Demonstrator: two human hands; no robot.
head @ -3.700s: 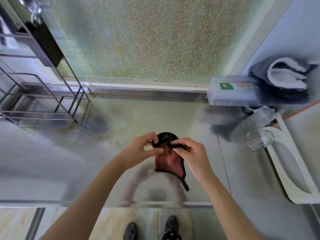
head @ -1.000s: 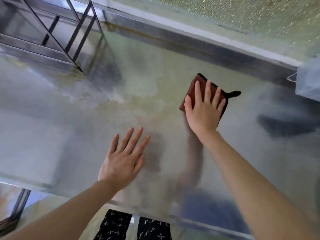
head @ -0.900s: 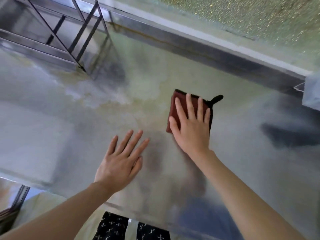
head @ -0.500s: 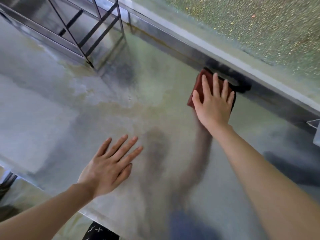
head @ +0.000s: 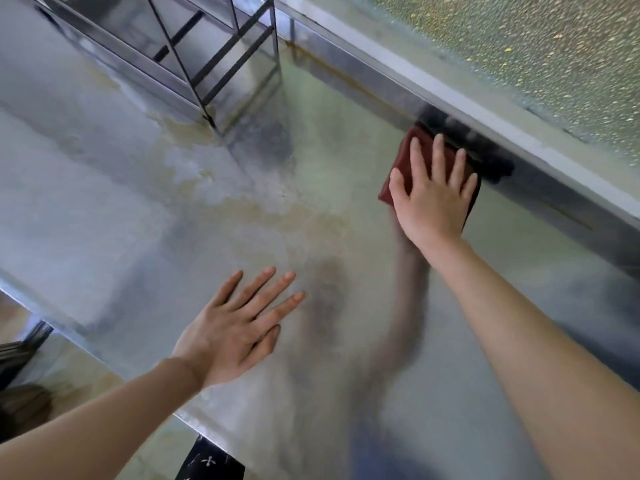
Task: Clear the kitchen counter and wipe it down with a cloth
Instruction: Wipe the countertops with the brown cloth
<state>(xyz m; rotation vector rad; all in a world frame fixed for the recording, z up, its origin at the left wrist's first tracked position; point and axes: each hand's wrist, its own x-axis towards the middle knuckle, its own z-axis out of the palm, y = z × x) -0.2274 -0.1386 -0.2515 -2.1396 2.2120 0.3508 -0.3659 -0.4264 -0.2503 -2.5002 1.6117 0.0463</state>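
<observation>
A folded dark red cloth (head: 405, 164) with black edging lies flat on the shiny steel counter (head: 145, 209), against the raised back ledge. My right hand (head: 433, 195) presses on it with straight, spread fingers and covers most of it. My left hand (head: 239, 327) rests flat on the counter near the front edge, fingers straight and spread, holding nothing. The counter surface shows yellowish and pale stains around its middle.
A black wire rack (head: 207, 53) stands on the counter at the back left. A raised metal ledge (head: 519, 147) runs along the back under a frosted glass pane (head: 519, 46). The counter's front edge (head: 114, 368) crosses the lower left, with floor below.
My right hand has slid the cloth back and forth over the counter, and it now sits against the back ledge. My left hand has stayed flat on the counter. The view has shifted left.
</observation>
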